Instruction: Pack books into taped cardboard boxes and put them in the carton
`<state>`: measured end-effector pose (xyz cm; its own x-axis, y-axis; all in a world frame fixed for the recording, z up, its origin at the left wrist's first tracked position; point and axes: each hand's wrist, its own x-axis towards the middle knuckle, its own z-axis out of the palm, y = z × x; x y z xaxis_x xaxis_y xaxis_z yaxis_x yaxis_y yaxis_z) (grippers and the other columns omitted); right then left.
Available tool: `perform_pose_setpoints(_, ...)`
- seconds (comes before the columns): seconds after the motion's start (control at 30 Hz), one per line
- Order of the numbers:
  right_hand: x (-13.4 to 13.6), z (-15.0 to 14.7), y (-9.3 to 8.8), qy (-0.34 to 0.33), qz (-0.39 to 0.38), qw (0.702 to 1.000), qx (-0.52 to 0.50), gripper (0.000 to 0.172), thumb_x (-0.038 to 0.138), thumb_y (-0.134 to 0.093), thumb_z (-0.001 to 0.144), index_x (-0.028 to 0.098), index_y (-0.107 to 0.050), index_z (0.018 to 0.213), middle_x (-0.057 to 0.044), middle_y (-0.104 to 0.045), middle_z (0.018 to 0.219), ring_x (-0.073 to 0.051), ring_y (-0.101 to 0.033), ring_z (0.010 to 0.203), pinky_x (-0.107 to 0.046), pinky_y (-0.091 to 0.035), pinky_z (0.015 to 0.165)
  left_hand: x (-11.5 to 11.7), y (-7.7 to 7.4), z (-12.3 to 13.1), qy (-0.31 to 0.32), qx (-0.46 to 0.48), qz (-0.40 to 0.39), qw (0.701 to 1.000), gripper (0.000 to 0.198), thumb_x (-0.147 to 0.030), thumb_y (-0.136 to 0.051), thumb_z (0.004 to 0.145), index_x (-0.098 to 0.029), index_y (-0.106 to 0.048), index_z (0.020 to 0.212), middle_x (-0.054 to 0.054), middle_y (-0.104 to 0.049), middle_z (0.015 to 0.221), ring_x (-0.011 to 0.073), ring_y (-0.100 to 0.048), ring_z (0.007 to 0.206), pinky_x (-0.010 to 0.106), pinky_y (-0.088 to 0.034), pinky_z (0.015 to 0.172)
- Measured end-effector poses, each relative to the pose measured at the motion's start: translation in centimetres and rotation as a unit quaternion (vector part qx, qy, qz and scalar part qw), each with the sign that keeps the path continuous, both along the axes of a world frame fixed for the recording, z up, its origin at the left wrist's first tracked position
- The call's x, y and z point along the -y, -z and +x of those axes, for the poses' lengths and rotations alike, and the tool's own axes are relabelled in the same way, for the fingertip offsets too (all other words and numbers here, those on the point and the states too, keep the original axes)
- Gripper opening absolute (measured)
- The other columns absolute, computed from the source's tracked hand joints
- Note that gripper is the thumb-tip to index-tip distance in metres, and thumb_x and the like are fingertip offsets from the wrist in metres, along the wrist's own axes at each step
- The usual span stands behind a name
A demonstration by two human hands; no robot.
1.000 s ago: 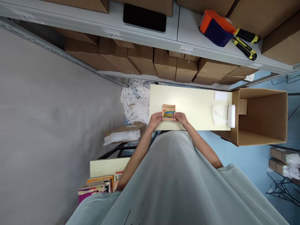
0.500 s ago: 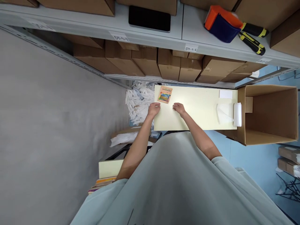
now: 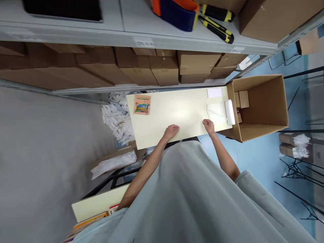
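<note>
My left hand (image 3: 172,131) hovers over the front middle of a pale yellow board (image 3: 174,108), its fingers loosely bent and nothing seen in them. To its right is my right hand (image 3: 209,126), also loosely curved and holding nothing visible. It is close to a piece of thin clear film (image 3: 214,110) and a white roll (image 3: 230,112) at the board's right end. An orange-brown booklet (image 3: 142,104) with a colourful picture lies flat at the board's far left, apart from both hands.
A white stack of paper (image 3: 214,92) lies behind the film. An open cardboard box (image 3: 264,131) with small boxes inside stands to the right. A shelf (image 3: 111,32) with cartons, a black phone (image 3: 63,8) and cutters (image 3: 217,28) runs behind. White scraps (image 3: 117,118) lie left.
Both hands have moved away from the booklet to the right, the right hand now near the film. The booklet now lies straighter on the board. My view has shifted right.
</note>
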<state>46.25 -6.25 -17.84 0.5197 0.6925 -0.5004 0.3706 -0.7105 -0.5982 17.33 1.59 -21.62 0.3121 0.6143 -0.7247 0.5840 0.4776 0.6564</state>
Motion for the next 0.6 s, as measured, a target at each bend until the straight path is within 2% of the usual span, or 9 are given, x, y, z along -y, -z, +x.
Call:
perform_pose_setpoints(0.1,0.0,5.3,-0.4,0.024,-0.010,0.999,0.043,0.039,0.030,-0.059,0.100,0.012,-0.070,0.133,-0.021,-0.074,0.142,-0.026,-0.072,0.125,-0.040,-0.058,0.112,-0.2,-0.3,5.2,0.032,0.008,-0.005,0.999,0.024,-0.033,-0.076,0.088,-0.021,-0.081,0.109,0.011,-0.085,0.121,0.0275,-0.079,0.112,0.037,-0.060,0.104)
perform_pose_setpoints(0.2,-0.2,8.4,-0.1,-0.034,-0.066,0.992,0.105,0.047,0.033,-0.070,0.100,0.012,-0.067,0.142,-0.023,-0.063,0.157,-0.031,-0.060,0.144,-0.040,-0.053,0.117,-0.1,-0.6,10.5,0.058,0.015,-0.008,0.998,0.027,-0.031,-0.074,0.090,-0.021,-0.081,0.114,0.012,-0.083,0.129,0.0287,-0.079,0.118,0.038,-0.059,0.106)
perform_pose_setpoints(0.3,-0.1,9.5,0.8,-0.144,-0.163,0.966,0.144,0.052,0.038,-0.080,0.097,0.014,-0.066,0.141,-0.022,-0.061,0.155,-0.035,-0.054,0.146,-0.042,-0.053,0.113,0.2,-0.7,15.3,0.074,0.022,-0.007,0.997,0.030,-0.031,-0.074,0.091,-0.020,-0.080,0.119,0.014,-0.080,0.141,0.0299,-0.075,0.130,0.038,-0.056,0.113)
perform_pose_setpoints(0.4,0.2,9.5,1.9,-0.231,-0.187,0.938,0.181,0.038,0.031,-0.067,0.106,0.012,-0.064,0.139,-0.025,-0.062,0.151,-0.035,-0.053,0.142,-0.043,-0.051,0.114,1.0,-0.5,19.1,0.081,0.024,-0.011,0.996,0.037,-0.033,-0.075,0.091,-0.018,-0.078,0.126,0.016,-0.076,0.149,0.0320,-0.073,0.136,0.040,-0.053,0.117)
perform_pose_setpoints(0.47,0.4,9.5,2.5,-0.264,-0.182,0.927,0.193,0.030,0.018,-0.049,0.111,0.009,-0.065,0.135,-0.026,-0.063,0.147,-0.034,-0.055,0.138,-0.042,-0.051,0.113,1.7,-0.3,20.8,0.082,0.019,-0.017,0.996,0.042,-0.034,-0.076,0.090,-0.017,-0.077,0.129,0.017,-0.076,0.148,0.0335,-0.073,0.135,0.041,-0.053,0.117)
perform_pose_setpoints(0.53,0.5,9.5,2.9,-0.279,-0.180,0.924,0.188,0.035,0.009,-0.038,0.110,0.008,-0.066,0.131,-0.027,-0.065,0.143,-0.033,-0.057,0.135,-0.041,-0.052,0.110,2.2,-0.2,21.9,0.079,0.009,-0.022,0.997,0.046,-0.036,-0.075,0.090,-0.016,-0.076,0.132,0.018,-0.075,0.149,0.0339,-0.072,0.136,0.040,-0.053,0.116)
perform_pose_setpoints(0.6,0.5,9.4,3.0,-0.289,-0.175,0.924,0.178,0.034,0.011,-0.038,0.111,0.008,-0.066,0.130,-0.027,-0.067,0.141,-0.033,-0.058,0.134,-0.040,-0.053,0.109,2.4,0.0,22.3,0.073,-0.005,-0.026,0.997,0.050,-0.037,-0.074,0.090,-0.014,-0.074,0.134,0.020,-0.074,0.150,0.0340,-0.071,0.139,0.039,-0.052,0.116)
